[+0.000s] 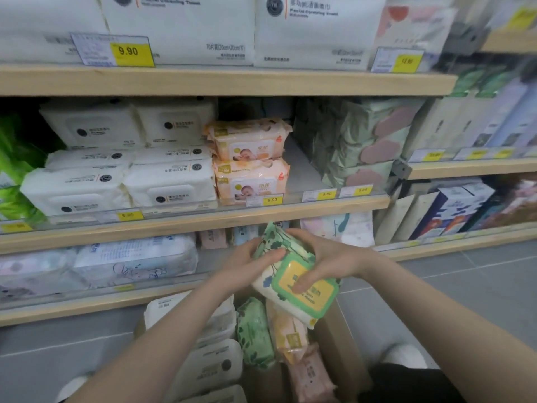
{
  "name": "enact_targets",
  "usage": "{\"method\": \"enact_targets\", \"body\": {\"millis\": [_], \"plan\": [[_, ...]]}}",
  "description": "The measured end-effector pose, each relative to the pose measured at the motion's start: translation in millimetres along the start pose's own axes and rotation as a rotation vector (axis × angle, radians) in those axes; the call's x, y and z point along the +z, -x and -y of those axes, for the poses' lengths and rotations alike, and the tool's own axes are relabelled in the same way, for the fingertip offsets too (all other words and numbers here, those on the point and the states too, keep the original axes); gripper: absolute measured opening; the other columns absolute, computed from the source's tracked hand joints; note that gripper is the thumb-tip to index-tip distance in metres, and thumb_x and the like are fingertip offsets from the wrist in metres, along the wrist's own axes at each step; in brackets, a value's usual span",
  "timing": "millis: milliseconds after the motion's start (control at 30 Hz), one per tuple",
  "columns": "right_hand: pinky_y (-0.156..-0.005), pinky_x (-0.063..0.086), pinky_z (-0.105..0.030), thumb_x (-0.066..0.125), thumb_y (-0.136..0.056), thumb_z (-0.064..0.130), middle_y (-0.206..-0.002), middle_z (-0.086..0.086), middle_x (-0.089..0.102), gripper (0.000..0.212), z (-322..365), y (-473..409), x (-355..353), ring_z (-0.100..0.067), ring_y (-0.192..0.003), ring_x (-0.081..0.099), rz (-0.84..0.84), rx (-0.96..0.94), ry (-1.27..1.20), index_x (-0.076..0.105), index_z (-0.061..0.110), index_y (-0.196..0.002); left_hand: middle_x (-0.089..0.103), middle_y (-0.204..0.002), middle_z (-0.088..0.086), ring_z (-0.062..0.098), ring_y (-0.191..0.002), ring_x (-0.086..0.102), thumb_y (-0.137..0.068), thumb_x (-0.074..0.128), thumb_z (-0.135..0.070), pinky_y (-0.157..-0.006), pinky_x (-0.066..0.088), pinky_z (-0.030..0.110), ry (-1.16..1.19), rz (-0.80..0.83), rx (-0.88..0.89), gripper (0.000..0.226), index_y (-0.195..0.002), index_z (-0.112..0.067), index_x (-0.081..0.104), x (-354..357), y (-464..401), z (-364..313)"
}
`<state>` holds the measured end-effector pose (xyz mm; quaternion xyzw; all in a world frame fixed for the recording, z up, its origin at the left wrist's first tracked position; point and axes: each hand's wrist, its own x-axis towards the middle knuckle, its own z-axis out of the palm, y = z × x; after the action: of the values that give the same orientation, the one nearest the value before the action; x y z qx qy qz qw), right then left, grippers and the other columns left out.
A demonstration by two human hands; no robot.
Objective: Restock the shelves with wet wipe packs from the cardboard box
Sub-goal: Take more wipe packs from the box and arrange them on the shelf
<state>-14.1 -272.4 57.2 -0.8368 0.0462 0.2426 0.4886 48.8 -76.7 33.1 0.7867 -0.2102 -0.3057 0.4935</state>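
Both hands hold one green-and-white wet wipe pack (293, 279) with a yellow lid, tilted, above the cardboard box (340, 341). My left hand (247, 264) grips its left end, thumb on top. My right hand (325, 260) grips the right side, fingers lying over the lid. Inside the box lie white packs (209, 365), a green pack (255, 333), an orange pack (290, 335) and a pink pack (311, 376). On the middle shelf (261, 212) there is a bare gap (302, 170) between the orange baby-wipe stack (250, 161) and the green packs (357, 141).
White wipe packs (122, 170) fill the middle shelf's left side, with bright green packs (14, 170) at the far left. Large white towel packs (180, 27) sit on the top shelf. Pale blue packs (133, 260) lie on the lower shelf. Grey tiled floor (479, 289) lies to the right.
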Motion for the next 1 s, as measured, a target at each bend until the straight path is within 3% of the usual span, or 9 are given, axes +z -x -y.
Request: {"method": "enact_targets", "body": {"millis": [67,133,267,333,467,633,767,867,1000], "plan": [[-0.089,0.054,-0.034,0.088,-0.061,0.01,-0.115,0.004,0.064,0.105,1,6,-11,-0.011,-0.099,0.067,-0.083,-0.064,0.048,0.024,0.036,-0.141,0.058,-0.124,-0.015,0.004,-0.109,0.057,-0.063,0.059,-0.074,-0.095,0.045,0.026,-0.12,0.016,0.112,0.066,-0.118,-0.039,0.05,-2,-5,-15],[-0.091,0.051,-0.03,0.09,-0.057,0.018,-0.12,0.005,0.058,0.106,3,10,-31,-0.011,-0.103,0.062,-0.223,-0.107,0.221,0.024,0.039,-0.138,0.048,-0.132,-0.016,0.005,-0.122,0.046,-0.076,0.054,-0.069,-0.1,0.038,0.026,-0.259,-0.018,0.231,0.067,-0.132,-0.034,0.044,-13,-22,-29],[-0.096,0.04,-0.038,0.085,-0.055,0.044,-0.118,0.002,0.046,0.113,9,8,-88,-0.024,-0.112,0.047,-0.52,-0.041,0.797,0.015,0.04,-0.144,0.029,-0.153,-0.002,0.017,-0.14,0.023,-0.094,0.036,-0.054,-0.115,0.021,0.039,-0.688,-0.231,0.351,0.058,-0.145,-0.027,0.031,-38,-83,-54],[-0.097,0.033,-0.039,0.079,-0.06,0.05,-0.117,-0.001,0.044,0.109,16,2,-112,-0.028,-0.113,0.043,-0.634,-0.009,1.038,0.011,0.041,-0.145,0.017,-0.157,-0.002,0.019,-0.143,0.012,-0.095,0.036,-0.051,-0.116,0.012,0.048,-0.928,-0.245,0.343,0.058,-0.147,-0.031,0.023,-43,-118,-64],[-0.102,0.028,-0.039,0.072,-0.068,0.049,-0.127,-0.008,0.043,0.101,32,-32,-143,-0.031,-0.119,0.041,-0.788,-0.061,1.232,0.012,0.038,-0.148,-0.008,-0.159,-0.004,0.025,-0.145,-0.006,-0.089,0.034,-0.063,-0.11,0.002,0.067,-1.216,-0.195,0.277,0.069,-0.147,-0.041,0.005,-44,-168,-64],[-0.108,0.025,-0.042,0.07,-0.074,0.042,-0.131,-0.011,0.044,0.094,39,-102,-144,-0.033,-0.122,0.04,-0.862,-0.06,1.412,0.013,0.035,-0.148,0.001,-0.159,-0.004,0.027,-0.145,0.0,-0.086,0.032,-0.067,-0.106,0.003,0.072,-1.336,-0.381,0.367,0.068,-0.145,-0.04,0.012,-42,-180,-32],[-0.114,0.018,-0.041,0.074,-0.072,0.034,-0.132,-0.013,0.044,0.095,36,-136,-164,-0.033,-0.126,0.039,-0.747,-0.12,1.403,0.017,0.032,-0.148,0.009,-0.157,-0.002,0.027,-0.143,0.007,-0.085,0.036,-0.063,-0.106,0.007,0.07,-1.308,-0.419,0.445,0.065,-0.143,-0.039,0.019,-44,-183,-27],[-0.109,0.032,-0.035,0.082,-0.065,0.026,-0.14,-0.014,0.043,0.105,21,-152,-179,-0.031,-0.128,0.041,-0.493,-0.132,1.128,0.019,0.029,-0.149,0.009,-0.157,-0.003,0.028,-0.143,0.009,-0.081,0.037,-0.063,-0.106,0.008,0.069,-1.288,-0.43,0.477,0.073,-0.145,-0.037,0.014,-46,-185,-23],[-0.108,0.035,-0.037,0.079,-0.07,0.019,-0.145,-0.012,0.038,0.1,14,-159,-184,-0.028,-0.131,0.039,-0.383,-0.072,0.93,0.02,0.026,-0.15,0.009,-0.158,-0.004,0.027,-0.143,0.009,-0.078,0.039,-0.064,-0.106,0.009,0.069,-1.275,-0.444,0.467,0.083,-0.147,-0.036,0.0,-46,-186,-22]]}}
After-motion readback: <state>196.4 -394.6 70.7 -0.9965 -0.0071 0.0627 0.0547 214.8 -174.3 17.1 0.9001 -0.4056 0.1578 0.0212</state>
